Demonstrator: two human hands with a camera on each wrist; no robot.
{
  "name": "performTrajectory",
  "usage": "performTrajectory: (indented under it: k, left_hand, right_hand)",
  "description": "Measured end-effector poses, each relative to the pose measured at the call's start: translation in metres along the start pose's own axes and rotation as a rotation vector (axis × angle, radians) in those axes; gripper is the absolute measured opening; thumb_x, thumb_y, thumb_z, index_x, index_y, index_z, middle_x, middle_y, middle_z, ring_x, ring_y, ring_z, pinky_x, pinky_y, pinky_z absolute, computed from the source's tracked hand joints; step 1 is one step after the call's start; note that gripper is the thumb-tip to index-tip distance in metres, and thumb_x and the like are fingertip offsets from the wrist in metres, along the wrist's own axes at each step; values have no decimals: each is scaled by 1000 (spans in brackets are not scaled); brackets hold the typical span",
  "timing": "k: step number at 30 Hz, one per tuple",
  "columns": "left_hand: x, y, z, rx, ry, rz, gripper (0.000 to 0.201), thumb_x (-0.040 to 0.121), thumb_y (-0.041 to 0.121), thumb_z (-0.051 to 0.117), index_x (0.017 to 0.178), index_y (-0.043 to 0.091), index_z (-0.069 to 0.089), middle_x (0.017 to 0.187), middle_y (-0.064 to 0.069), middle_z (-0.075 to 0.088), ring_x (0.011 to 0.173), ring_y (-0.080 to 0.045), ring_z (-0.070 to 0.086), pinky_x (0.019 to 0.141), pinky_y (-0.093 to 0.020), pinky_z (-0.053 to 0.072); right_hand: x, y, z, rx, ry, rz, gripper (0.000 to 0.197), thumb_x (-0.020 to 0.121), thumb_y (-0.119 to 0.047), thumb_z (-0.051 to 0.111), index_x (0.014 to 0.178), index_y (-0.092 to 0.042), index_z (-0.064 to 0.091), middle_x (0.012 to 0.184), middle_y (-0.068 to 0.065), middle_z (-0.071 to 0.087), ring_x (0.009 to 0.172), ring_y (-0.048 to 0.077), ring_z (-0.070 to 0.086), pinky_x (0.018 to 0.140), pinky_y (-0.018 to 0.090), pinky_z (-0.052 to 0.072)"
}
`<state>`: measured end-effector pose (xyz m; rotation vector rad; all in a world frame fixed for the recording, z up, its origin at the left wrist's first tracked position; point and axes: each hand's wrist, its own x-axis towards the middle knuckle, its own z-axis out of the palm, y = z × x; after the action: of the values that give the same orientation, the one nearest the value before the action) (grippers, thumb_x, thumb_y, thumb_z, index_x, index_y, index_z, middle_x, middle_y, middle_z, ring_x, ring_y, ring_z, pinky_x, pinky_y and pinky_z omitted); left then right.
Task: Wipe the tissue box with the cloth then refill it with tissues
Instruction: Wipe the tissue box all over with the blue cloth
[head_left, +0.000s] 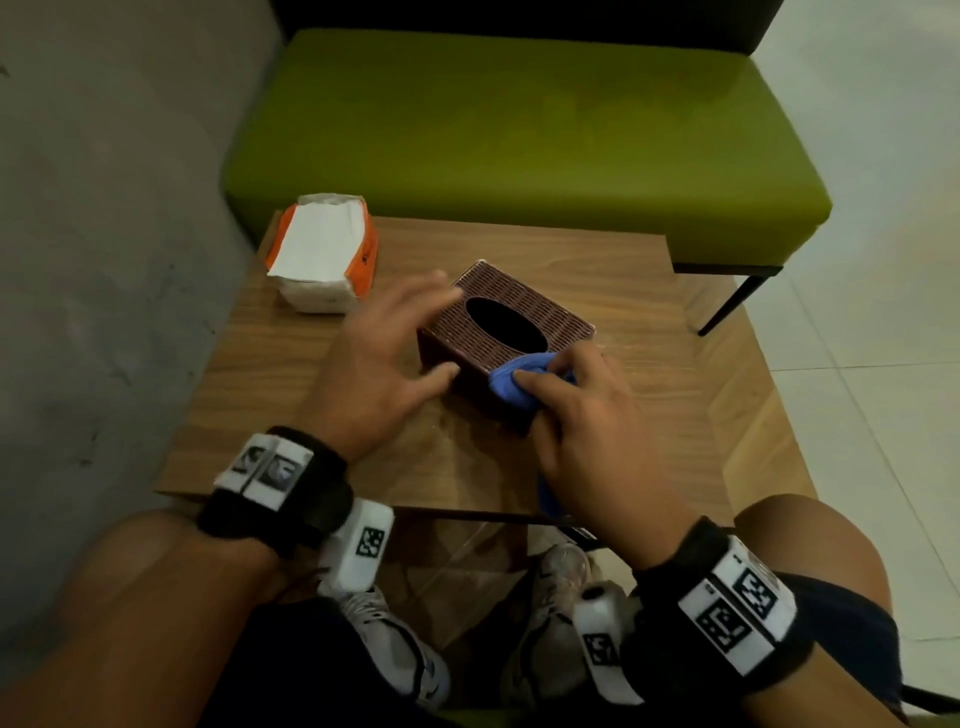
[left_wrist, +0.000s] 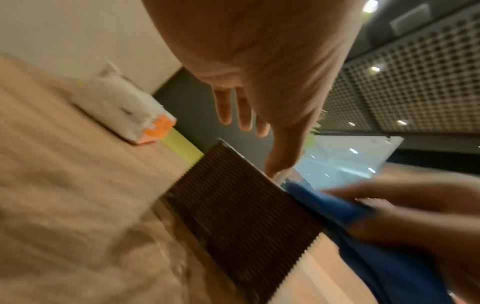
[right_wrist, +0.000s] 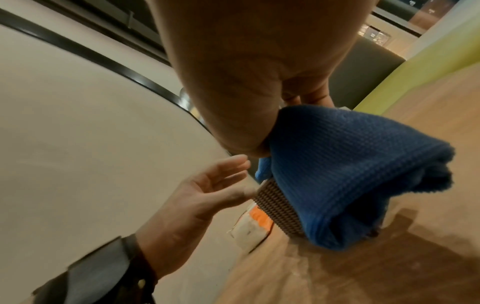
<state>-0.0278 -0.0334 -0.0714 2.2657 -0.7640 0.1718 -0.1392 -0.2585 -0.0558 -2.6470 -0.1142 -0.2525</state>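
A brown ribbed tissue box (head_left: 566, 319) with an empty oval opening sits in the middle of the wooden table (head_left: 649, 291). My right hand (head_left: 543, 371) pinches a bunched blue cloth (head_left: 511, 382) and holds it against the box's near corner; the right wrist view shows the cloth (right_wrist: 350, 164) draped over the box (right_wrist: 278, 207). My left hand (head_left: 436, 332) is spread with straight fingers at the box's left side, its thumb touching the box's edge (left_wrist: 241, 205). An open orange and white tissue pack (head_left: 322, 254) lies at the table's far left corner.
A green padded bench (head_left: 519, 130) stands just behind the table, with a grey wall on the left. My knees and shoes are below the table's near edge. Bare wood shows to the right of the box.
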Motion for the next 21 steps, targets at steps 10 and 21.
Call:
performTrajectory:
  k: [10,21]
  left_hand:
    - [-17,18,42,64,-146,38,88,80,62,80,150,12,59,165,-5,49,161,-20,32,135,-45,16]
    - [-11,14,48,87,-75,-2,83,76,48,89,145,12,59,154,-6,55,152,-23,42,133,-46,22]
  right_hand:
    - [18,34,-4,7,91,22,37,95,-7,63,131,-13,71,123,11,54,114,28,53,92,43,52]
    - [15,37,8,-1,167,26,39,94,-5,62,132,-12,70,132,15,56,118,32,52,90,42,49]
